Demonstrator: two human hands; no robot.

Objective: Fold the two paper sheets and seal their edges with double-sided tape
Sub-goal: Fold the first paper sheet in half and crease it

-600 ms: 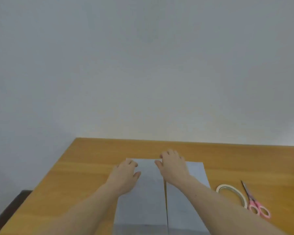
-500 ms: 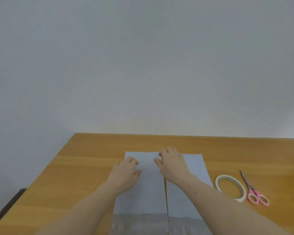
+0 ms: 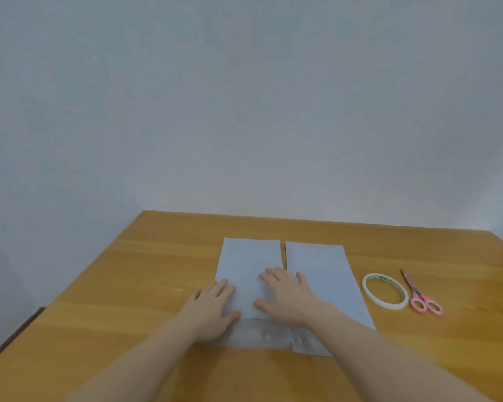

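Two pale paper sheets [image 3: 317, 274] lie side by side at mid-table as I watch my left hand [image 3: 212, 306] and right hand [image 3: 288, 294] press flat, fingers extended, on the left sheet, with the tape roll [image 3: 385, 291] and pink-handled scissors [image 3: 418, 294] beside them on the wooden table [image 3: 128, 285].

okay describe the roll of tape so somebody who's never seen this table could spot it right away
Start at the wooden table and the two pale sheets lying side by side on it. Just right of the right sheet lies the tape roll, flat. It is a thin cream ring with an open centre, unlike the pink-handled scissors beside it.
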